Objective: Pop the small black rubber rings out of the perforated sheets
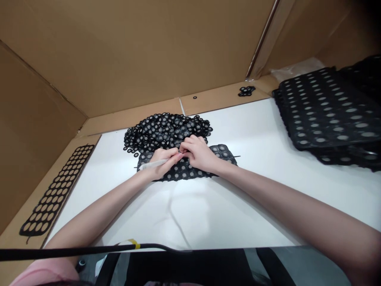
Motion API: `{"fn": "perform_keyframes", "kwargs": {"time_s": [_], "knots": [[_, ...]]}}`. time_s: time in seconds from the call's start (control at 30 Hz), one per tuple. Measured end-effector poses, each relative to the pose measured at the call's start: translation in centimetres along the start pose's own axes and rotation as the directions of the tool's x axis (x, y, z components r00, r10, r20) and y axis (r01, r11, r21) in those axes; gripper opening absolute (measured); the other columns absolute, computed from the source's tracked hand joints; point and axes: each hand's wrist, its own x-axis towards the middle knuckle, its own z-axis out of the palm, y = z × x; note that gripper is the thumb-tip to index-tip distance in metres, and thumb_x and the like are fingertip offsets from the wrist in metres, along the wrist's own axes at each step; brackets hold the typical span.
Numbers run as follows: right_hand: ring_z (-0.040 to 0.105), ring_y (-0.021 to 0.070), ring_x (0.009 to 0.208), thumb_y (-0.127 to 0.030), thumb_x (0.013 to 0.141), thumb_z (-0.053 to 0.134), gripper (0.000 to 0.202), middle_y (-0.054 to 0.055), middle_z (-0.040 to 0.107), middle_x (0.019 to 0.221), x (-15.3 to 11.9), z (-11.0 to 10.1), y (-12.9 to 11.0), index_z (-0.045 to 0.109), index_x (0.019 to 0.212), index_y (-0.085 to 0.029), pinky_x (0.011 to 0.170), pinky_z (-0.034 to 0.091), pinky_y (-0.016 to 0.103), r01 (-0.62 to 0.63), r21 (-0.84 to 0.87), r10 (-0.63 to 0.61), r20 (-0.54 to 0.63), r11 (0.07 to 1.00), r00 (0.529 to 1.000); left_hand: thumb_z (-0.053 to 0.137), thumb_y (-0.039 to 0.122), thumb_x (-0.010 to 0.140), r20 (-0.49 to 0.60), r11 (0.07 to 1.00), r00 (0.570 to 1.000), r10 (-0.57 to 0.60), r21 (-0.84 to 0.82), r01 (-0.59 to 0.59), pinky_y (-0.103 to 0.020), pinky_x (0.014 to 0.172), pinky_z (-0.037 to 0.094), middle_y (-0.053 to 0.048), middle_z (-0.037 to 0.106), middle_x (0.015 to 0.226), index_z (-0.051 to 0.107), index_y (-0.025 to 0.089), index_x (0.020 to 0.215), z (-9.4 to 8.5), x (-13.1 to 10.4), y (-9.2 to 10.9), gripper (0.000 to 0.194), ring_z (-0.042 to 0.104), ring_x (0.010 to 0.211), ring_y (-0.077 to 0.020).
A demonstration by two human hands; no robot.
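A black sheet (184, 174) with rows of pale round spots lies on the white tabletop, under both hands. My left hand (163, 162) is closed round a white pen-like tool (153, 164), which slants across the palm. My right hand (199, 153) meets it at the fingertips, thumb and fingers pinched together over the sheet; whatever they pinch is too small to make out. Behind the hands rises a heap of small black rings (166, 129), touching the sheet's far edge.
On the cardboard at the left lies a black perforated strip (56, 190). Stacked black dotted sheets (327, 107) fill the right side. A few black rings (246, 91) rest by the back cardboard wall (166, 51). A black cable (89, 251) crosses the front.
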Motion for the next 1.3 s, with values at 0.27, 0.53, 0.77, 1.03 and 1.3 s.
{"fn": "perform_keyframes", "kwargs": {"time_s": [0.27, 0.53, 0.77, 1.03, 1.3], "knots": [[0.048, 0.0204, 0.086, -0.01, 0.081, 0.052, 0.01, 0.004, 0.061, 0.081, 0.1, -0.2, 0.1, 0.055, 0.077, -0.019, 0.078, 0.029, 0.034, -0.04, 0.051, 0.04, 0.007, 0.998, 0.999, 0.041, 0.042, 0.093, -0.046, 0.995, 0.999, -0.024, -0.099, 0.02, -0.023, 0.053, 0.029, 0.004, 0.043, 0.054, 0.041, 0.016, 0.058, 0.4, -0.2, -0.9, 0.043, 0.039, 0.052, -0.008], [0.048, 0.023, 0.091, -0.029, 0.078, 0.065, 0.014, 0.005, 0.064, 0.085, -0.4, -0.8, -0.3, 0.058, 0.084, -0.019, 0.081, 0.029, 0.037, -0.013, 0.039, 0.013, 0.015, 0.999, 1.0, 0.047, 0.046, 0.09, -0.119, 0.955, 0.992, -0.047, -0.296, 0.01, -0.022, 0.05, 0.031, 0.004, 0.045, 0.049, 0.045, 0.016, 0.056, 0.3, -1.0, -1.7, 0.046, 0.04, 0.048, -0.0075], [0.045, 0.0245, 0.091, -0.027, 0.073, 0.069, 0.018, 0.006, 0.064, 0.087, -0.6, -1.2, -0.4, 0.058, 0.083, -0.018, 0.079, 0.027, 0.038, -0.031, -0.046, 0.035, 0.091, 0.998, 0.995, 0.045, 0.043, 0.093, -0.066, 0.975, 0.998, 0.013, -0.221, -0.027, -0.022, 0.053, 0.032, 0.004, 0.048, 0.053, 0.048, 0.015, 0.059, 0.2, -1.0, -1.7, 0.044, 0.043, 0.051, -0.0077], [0.046, 0.0224, 0.09, -0.025, 0.075, 0.069, 0.017, 0.004, 0.061, 0.084, -0.3, -1.2, -0.4, 0.053, 0.076, -0.018, 0.077, 0.024, 0.037, -0.039, -0.049, 0.045, 0.138, 0.998, 0.989, 0.045, 0.042, 0.093, -0.056, 0.982, 0.998, 0.034, -0.186, -0.043, -0.023, 0.054, 0.032, 0.004, 0.046, 0.055, 0.048, 0.015, 0.061, 0.1, -1.0, -1.7, 0.042, 0.043, 0.053, -0.0083], [0.046, 0.021, 0.089, -0.022, 0.076, 0.066, 0.016, 0.003, 0.06, 0.083, -0.4, -1.2, -0.4, 0.051, 0.075, -0.017, 0.078, 0.023, 0.036, -0.013, -0.035, 0.017, 0.141, 0.999, 0.99, 0.04, 0.036, 0.096, 0.017, 0.985, 0.986, 0.168, -0.054, -0.167, -0.023, 0.052, 0.027, 0.005, 0.034, 0.055, 0.037, 0.016, 0.059, 0.0, -0.8, -1.4, 0.042, 0.033, 0.051, -0.0068]]}}
